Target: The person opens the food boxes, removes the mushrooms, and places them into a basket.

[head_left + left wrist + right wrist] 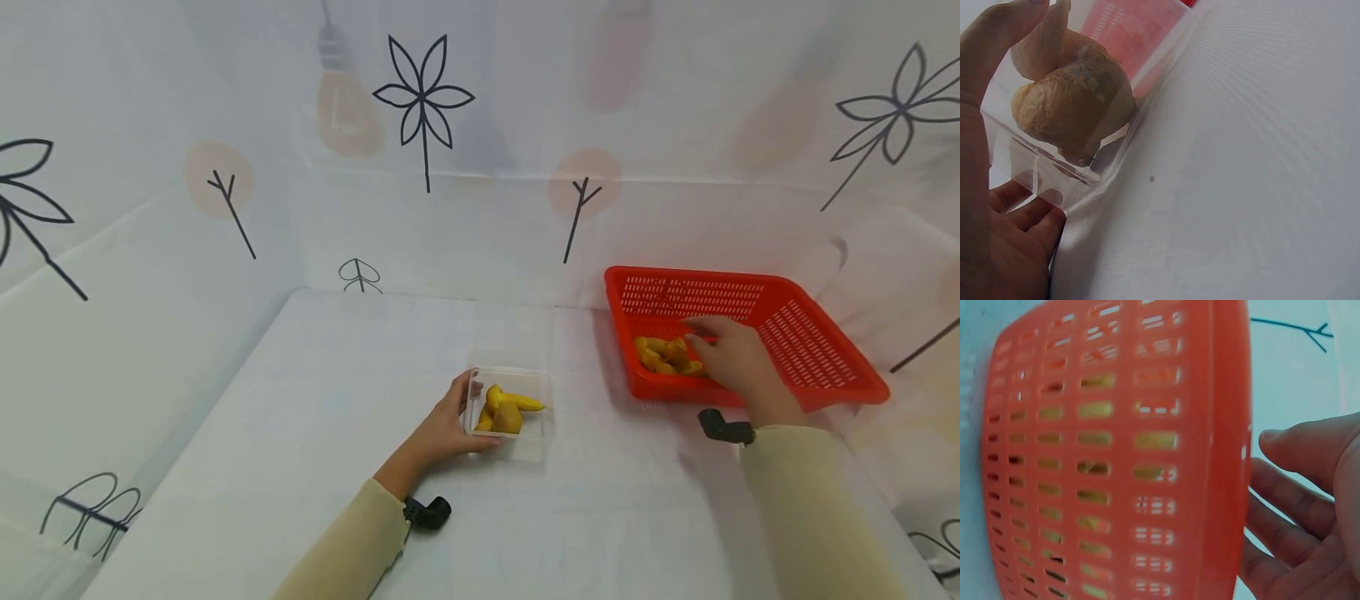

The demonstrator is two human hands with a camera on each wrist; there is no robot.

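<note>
Sleeves [817, 512] are nearest, extending over the white surface [600, 500]. A red slotted basket [813, 333] stands at the right. The right hand [727, 350] is over the basket, fingers parted, with nothing visibly held. The left hand [442, 425] grips a clear box [536, 425] left of the basket. Yellow pieces [506, 417] lie inside the box; similar lumps [660, 358] lie at the basket's left end.

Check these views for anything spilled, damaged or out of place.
Nothing looks spilled: the yellow, lumpy pieces lie inside the clear plastic box and the red plastic basket. One oddity: in the left wrist view, a tiny dark speck stands out on the white tabletop; stain or crumb, I cannot tell.
</note>
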